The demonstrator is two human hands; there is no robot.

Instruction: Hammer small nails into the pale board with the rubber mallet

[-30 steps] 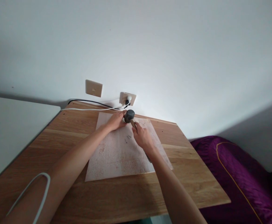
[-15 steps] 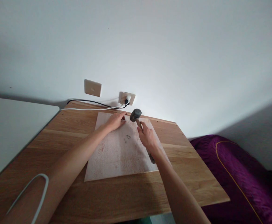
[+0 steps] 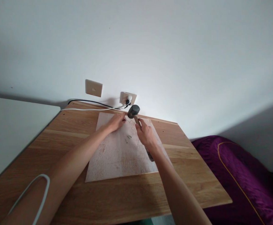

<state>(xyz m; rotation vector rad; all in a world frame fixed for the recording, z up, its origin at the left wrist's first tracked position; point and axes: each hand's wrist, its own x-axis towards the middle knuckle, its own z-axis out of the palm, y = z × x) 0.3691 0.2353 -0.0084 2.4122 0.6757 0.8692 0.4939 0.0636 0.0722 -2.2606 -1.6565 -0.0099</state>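
In my right hand (image 3: 146,132) is a rubber mallet (image 3: 133,111), gripped by its wooden handle. Its dark head is raised just right of my left hand and a little above the board. My left hand (image 3: 117,122) rests at the far side of a pale wooden board (image 3: 113,162), thumb and fingers pinched together. Whatever sits between those fingertips is too small to make out. Several small nails (image 3: 129,137) lie loose on the middle of the board, between my two hands.
The board lies on a wooden table (image 3: 190,175) against a white wall. Behind it, a socket (image 3: 130,97) holds plugs, with a white cable (image 3: 91,109) and a black one running left. Another white cable (image 3: 45,190) loops over my left forearm. Purple fabric (image 3: 220,162) stands at the right.
The mallet head has risen slightly and shifted left, closer to my left hand. My left hand stays in place on the board. The loose nails look slightly shifted.
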